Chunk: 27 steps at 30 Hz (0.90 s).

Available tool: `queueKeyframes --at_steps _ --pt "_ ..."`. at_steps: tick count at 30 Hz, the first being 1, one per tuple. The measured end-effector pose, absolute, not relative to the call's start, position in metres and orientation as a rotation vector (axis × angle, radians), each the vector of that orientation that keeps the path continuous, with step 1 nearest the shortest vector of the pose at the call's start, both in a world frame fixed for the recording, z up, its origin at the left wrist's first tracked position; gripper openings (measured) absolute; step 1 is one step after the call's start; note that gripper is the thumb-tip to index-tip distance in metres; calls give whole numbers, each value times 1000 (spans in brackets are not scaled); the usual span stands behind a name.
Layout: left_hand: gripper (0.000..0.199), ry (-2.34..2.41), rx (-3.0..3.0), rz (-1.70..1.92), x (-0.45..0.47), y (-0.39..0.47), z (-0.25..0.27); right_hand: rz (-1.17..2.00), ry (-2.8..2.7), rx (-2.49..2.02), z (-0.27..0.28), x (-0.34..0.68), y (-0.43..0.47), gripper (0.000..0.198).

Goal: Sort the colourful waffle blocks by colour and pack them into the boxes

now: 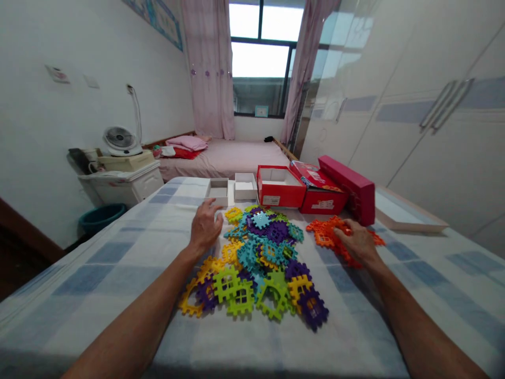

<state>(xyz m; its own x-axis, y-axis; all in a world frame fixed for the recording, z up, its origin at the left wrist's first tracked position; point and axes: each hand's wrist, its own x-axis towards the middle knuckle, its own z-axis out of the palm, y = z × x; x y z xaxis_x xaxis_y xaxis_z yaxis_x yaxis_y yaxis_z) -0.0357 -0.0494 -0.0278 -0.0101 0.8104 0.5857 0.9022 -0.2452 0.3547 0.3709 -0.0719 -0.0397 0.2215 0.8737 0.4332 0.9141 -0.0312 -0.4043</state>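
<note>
A mixed pile of interlocking plastic building pieces (252, 252) in purple, teal, yellow and lime green lies on the cloth in front of me. My left hand (205, 225) rests at the pile's far left side, fingers apart and holding nothing, close to a small grey box (219, 200). To the right, a separate heap of orange interlocking pieces (325, 231) lies on the cloth. My right hand (358, 241) is over this heap, thumb and fingers closed around an orange piece (347, 230) that they partly hide.
Along the far edge stand a small white box (245, 187), an open red box (280, 197), another red box (323, 201) and a tilted dark-pink lid (351, 187). A shallow pale tray (410, 226) lies at the right. Beyond are a bed (244, 155) and a fan (120, 139).
</note>
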Motion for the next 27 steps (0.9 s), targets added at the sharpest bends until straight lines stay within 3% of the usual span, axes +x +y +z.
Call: queueKeyframes --at_steps 7,12,20,27 --pt "41 -1071 -2865 -584 61 -65 3 -299 -1612 -1792 -65 374 -65 43" --pt "51 -1198 -2912 -381 77 -48 -8 -300 -1606 -1801 -69 374 -70 46" --pt "31 -1355 -2869 -518 9 -55 -14 -338 -1646 -1685 -58 361 -76 40" --pt "32 -1750 -2628 -752 -37 -50 -37 -244 -1823 -1494 -48 328 -87 34"
